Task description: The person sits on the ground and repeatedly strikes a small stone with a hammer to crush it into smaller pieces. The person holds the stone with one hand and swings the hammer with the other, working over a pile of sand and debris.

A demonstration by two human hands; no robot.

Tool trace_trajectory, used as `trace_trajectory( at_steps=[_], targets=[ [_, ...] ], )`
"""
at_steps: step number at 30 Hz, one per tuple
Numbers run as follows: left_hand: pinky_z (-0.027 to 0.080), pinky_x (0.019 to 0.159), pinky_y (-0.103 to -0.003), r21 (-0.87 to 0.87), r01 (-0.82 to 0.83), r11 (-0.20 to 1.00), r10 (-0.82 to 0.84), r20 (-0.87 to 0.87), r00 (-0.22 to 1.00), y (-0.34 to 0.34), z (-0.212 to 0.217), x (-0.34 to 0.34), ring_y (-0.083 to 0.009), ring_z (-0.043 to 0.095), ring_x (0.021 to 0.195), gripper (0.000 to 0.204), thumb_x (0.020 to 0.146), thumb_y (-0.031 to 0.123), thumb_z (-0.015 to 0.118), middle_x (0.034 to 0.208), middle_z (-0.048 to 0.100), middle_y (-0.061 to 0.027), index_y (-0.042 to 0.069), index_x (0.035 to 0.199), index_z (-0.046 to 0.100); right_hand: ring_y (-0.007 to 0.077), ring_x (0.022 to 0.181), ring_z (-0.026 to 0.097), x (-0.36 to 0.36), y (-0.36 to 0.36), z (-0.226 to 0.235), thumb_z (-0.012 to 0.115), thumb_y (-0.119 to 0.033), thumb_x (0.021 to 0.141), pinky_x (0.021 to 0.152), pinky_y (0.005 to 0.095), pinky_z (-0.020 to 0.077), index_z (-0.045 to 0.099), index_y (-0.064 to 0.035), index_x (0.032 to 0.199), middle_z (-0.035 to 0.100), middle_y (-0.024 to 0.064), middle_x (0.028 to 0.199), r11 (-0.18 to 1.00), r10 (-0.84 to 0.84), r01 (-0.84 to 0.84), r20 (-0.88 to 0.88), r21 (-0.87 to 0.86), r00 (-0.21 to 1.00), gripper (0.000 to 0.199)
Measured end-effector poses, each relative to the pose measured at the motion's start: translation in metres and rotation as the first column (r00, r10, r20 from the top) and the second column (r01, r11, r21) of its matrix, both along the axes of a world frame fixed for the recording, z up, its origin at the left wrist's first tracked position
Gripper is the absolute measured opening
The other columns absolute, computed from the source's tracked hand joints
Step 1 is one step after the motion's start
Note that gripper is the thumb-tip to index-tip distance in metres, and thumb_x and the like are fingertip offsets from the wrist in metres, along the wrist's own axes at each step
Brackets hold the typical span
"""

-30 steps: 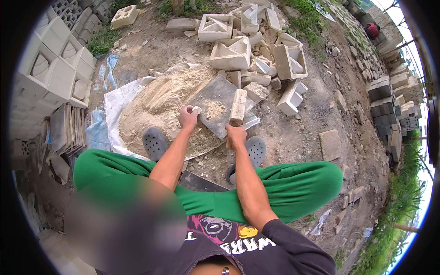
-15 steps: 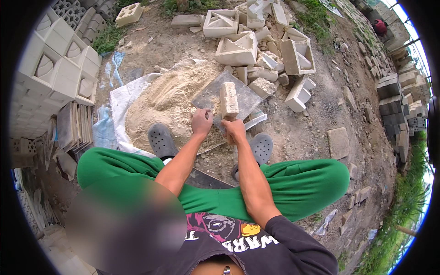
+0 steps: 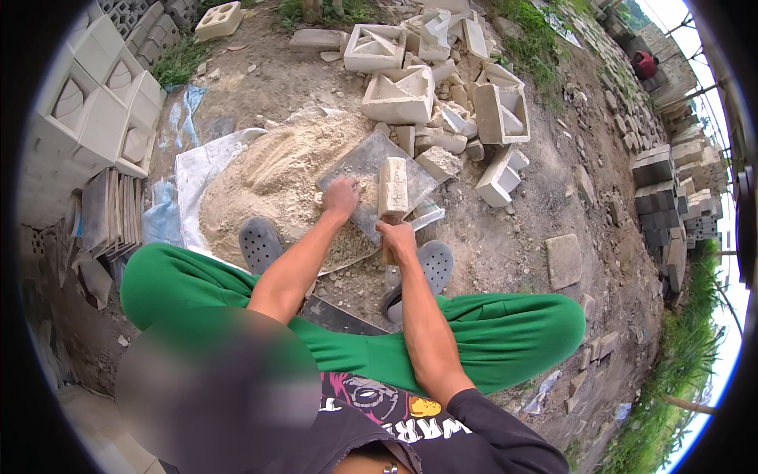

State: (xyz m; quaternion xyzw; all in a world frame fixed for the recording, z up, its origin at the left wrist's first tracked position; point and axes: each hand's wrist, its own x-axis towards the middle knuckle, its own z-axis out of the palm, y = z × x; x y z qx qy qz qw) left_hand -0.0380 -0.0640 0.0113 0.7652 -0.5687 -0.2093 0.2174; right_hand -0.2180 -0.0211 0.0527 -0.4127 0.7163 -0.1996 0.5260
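My right hand [image 3: 397, 238] grips the handle of a wooden mallet [image 3: 392, 188]. Its pale, dust-coated block head is above the right part of a flat grey slab [image 3: 422, 175]. At the slab's left side, my left hand [image 3: 341, 199] reaches down with curled fingers among pale crumbs; what they hold, if anything, is hidden. Left of the slab lies a heap of crushed, sandy material [image 3: 272, 182], spread on a white sack [image 3: 189, 180].
Broken cream blocks [image 3: 399, 95] are piled beyond the slab. Stacked pale blocks [image 3: 99, 103] and upright thin boards [image 3: 114, 213] stand left. Grey blocks [image 3: 655, 189] are stacked far right. My grey clogs [image 3: 260, 245] flank the near side, and a flat stone [image 3: 563, 261] lies right.
My left hand has moved forward over the slab's crumbs. The mallet has shifted slightly right and nearer relative to the slab, still in my right hand. The whole view has shifted a little.
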Motion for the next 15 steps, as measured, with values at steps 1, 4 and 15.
trace_trajectory(
  at_steps=[1, 4, 15],
  targets=[
    [0.052, 0.087, -0.044, 0.003, -0.011, 1.000, 0.011, 0.016, 1.000, -0.004, 0.002, 0.001, -0.0321, 0.065, 0.102, 0.023, 0.087, 0.028, 0.071, 0.107, 0.069, -0.0114, 0.015, 0.105, 0.076, 0.0201, 0.054, 0.066, -0.001, -0.003, -0.002, 0.077, -0.026, 0.074, 0.053, 0.0342, 0.0525, 0.070, 0.0031, 0.077, 0.066, 0.0101, 0.062, 1.000, 0.024, -0.024, -0.019, 0.007, 1.000, 0.030],
    [0.050, 0.093, -0.044, -0.075, -0.087, 0.993, 0.082, -0.065, 0.994, -0.006, 0.004, 0.016, -0.0317, 0.061, 0.110, 0.023, 0.087, 0.023, 0.070, 0.109, 0.067, -0.0103, 0.014, 0.108, 0.075, 0.0207, 0.056, 0.068, -0.001, -0.012, 0.000, 0.077, -0.027, 0.075, 0.054, 0.0345, 0.0538, 0.070, 0.0046, 0.083, 0.068, 0.0115, 0.066, 0.998, 0.068, -0.069, -0.042, -0.016, 0.997, 0.033],
    [0.049, 0.097, -0.043, 0.228, -0.391, 0.892, 0.436, -0.205, 0.876, 0.035, -0.033, 0.051, -0.0313, 0.061, 0.114, 0.036, 0.078, 0.028, 0.076, 0.121, 0.065, -0.0136, 0.012, 0.110, 0.072, 0.0249, 0.062, 0.072, 0.037, -0.012, 0.030, 0.073, -0.026, 0.075, 0.061, 0.0371, 0.0557, 0.071, 0.0052, 0.083, 0.071, 0.0149, 0.069, 0.966, 0.204, -0.205, -0.023, -0.156, 0.979, 0.033]
  ],
)
